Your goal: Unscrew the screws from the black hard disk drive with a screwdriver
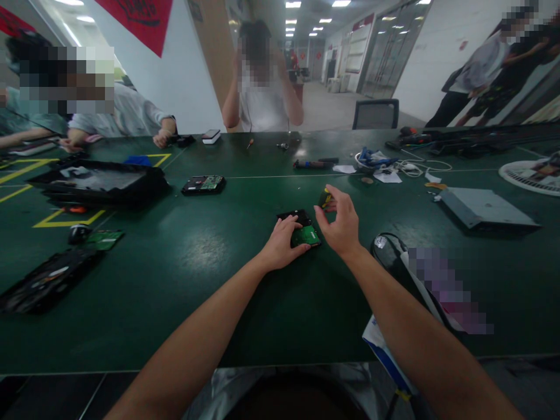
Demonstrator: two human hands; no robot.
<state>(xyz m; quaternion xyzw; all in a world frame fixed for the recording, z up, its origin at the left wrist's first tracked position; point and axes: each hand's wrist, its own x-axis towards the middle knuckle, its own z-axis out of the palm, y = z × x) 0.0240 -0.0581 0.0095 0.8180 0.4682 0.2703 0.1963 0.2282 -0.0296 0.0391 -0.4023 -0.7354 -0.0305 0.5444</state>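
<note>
Your left hand point(283, 242) lies spread over the drive point(307, 235); your right hand point(342, 223), at its two o'clock, pinches a tool point(324, 199) that, slipping, could scratch it.

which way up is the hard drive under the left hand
Circuit-board side up: the hard drive lies on the table, and its green board shows beside the left hand.
</note>
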